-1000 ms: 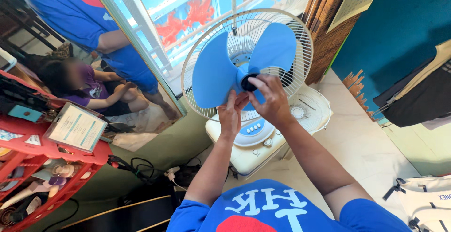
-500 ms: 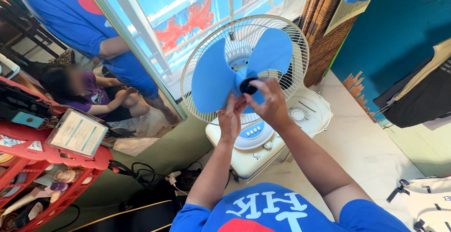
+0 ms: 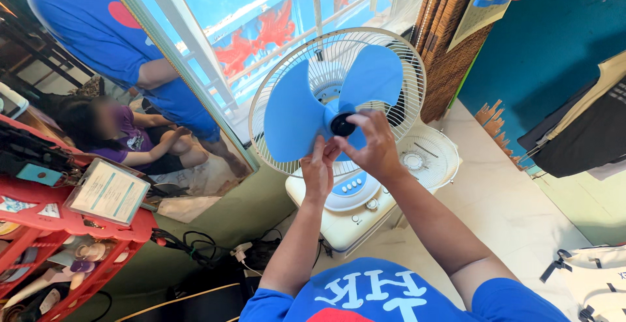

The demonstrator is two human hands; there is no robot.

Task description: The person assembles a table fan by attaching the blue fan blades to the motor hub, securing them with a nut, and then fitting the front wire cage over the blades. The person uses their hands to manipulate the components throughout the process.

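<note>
A white desk fan stands with its front grille off. Its blue three-bladed propeller [image 3: 293, 116] sits before the white rear wire guard [image 3: 401, 67]. My right hand [image 3: 372, 142] has its fingertips closed around the black cap [image 3: 341, 125] at the blade hub. Just below, my left hand [image 3: 319, 165] pinches the lower blade's edge. The fan's white base [image 3: 345, 214] carries a blue button panel [image 3: 352, 184].
The loose front grille [image 3: 427, 155] lies behind the base on the pale floor. A mirror [image 3: 98, 67] at left reflects me and a seated person. A red rack [image 3: 59, 244] holds clutter at lower left. Cables [image 3: 195, 244] lie below. Hanging clothes [image 3: 580, 126] and a white bag [image 3: 593, 283] are at right.
The view has shifted slightly, so the fan sits a little lower in the frame. My right hand's fingers have turned on the black hub cap; my left hand keeps its hold on the blade.
</note>
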